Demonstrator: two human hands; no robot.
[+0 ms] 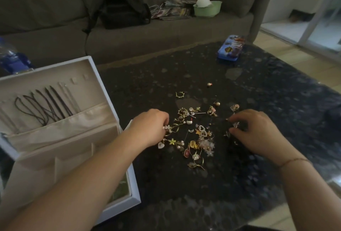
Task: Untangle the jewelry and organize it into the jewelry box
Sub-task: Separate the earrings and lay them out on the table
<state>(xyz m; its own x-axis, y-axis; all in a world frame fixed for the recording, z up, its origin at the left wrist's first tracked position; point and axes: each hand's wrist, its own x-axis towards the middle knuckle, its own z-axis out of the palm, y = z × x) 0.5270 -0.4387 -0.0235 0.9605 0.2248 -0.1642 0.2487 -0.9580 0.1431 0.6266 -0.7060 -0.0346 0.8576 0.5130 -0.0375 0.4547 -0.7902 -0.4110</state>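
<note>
The dark speckled worktop (258, 86) fills the middle of the frame. On it, a scatter of jewelry (195, 134) lies at centre, an open white jewelry box (60, 131) sits at the left edge, and a blue tin (230, 48) rests toward the upper right.

A blue tin (231, 48) is lying near the far right corner of the dark speckled table (258, 157). Behind the table's far edge, a grey sofa (55, 9) is carrying a black backpack (123, 8), a loose stack of magazines (173, 10) and, just beside them, a green bowl (207, 9) holding something white.
</note>
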